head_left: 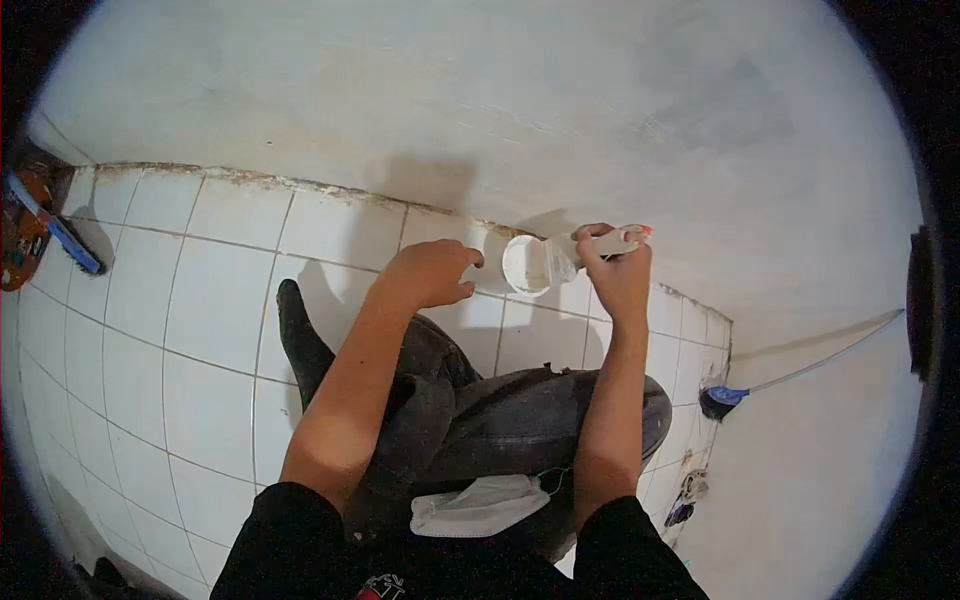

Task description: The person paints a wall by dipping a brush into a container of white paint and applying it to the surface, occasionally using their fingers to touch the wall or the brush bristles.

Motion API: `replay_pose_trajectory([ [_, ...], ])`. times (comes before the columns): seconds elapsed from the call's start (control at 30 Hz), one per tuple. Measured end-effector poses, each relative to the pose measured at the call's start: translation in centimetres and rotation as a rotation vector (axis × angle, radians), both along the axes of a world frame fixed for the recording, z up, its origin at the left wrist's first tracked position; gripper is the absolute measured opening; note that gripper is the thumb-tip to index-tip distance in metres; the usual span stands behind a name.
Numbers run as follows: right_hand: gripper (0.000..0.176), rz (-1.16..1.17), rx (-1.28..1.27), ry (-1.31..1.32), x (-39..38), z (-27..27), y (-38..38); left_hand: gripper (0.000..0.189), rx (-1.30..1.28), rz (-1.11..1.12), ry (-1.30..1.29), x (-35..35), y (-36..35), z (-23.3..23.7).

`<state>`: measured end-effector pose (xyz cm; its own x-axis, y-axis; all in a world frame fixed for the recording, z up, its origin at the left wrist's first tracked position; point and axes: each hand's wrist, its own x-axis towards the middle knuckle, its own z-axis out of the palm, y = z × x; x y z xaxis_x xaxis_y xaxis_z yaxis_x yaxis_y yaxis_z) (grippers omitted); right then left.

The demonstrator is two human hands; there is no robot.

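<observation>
A small white tub [527, 266] with whitish contents stands on the tiled floor close to the wall. My right hand [612, 262] grips the pale handle of a wide paintbrush [566, 256], whose broad end lies at the tub's right rim. To the left of the tub is my left hand [437, 273], fingers apart and curved, with nothing in it. It does not touch the tub.
The stained wall [600, 120] rises behind the tub. A blue brush [75, 243] lies at far left, beside a paint-stained item [25, 232]. A broom [722, 400] leans at right. A white mask [482, 507] rests on my lap. My crossed legs fill the middle.
</observation>
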<state>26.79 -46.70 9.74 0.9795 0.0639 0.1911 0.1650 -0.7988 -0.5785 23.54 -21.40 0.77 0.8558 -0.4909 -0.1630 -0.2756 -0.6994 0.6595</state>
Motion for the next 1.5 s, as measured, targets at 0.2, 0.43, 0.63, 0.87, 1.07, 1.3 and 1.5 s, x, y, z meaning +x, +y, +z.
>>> replay_pose_trajectory([
  [0.2, 0.024, -0.133, 0.419, -0.052, 0.0, 2.2, -1.6, 0.043, 0.020, -0.014, 0.022, 0.2, -0.1, -0.2],
  [0.43, 0.019, -0.405, 1.186, -0.083, 0.6, 3.0, -3.1, 0.041, -0.026, -0.012, 0.091, 0.8, 0.3, -1.3],
  [0.63, 0.027, -0.296, 1.839, 0.041, 0.4, 2.2, -4.3, 0.041, -0.087, 0.024, 0.198, 2.1, 0.8, -4.6],
  [0.87, 0.031, 0.176, 1.951, 0.238, -2.5, 6.7, -3.0, 0.035, -0.264, 0.102, 0.111, 1.6, 1.5, -7.7],
  [1.07, 0.038, 0.609, 1.631, 0.269, -6.7, 9.4, -0.5, 0.029, -0.293, 0.268, 0.011, -0.7, 1.8, -5.1],
  [1.3, 0.033, 0.599, 1.472, 0.192, -6.0, 5.1, 1.8, 0.016, -0.956, 0.753, -0.591, -7.5, 2.5, 13.6],
  [1.5, 0.024, 0.168, 1.012, -0.034, -4.9, 2.5, 2.8, 0.035, -1.402, 0.174, -1.354, -22.5, 1.5, 30.4],
])
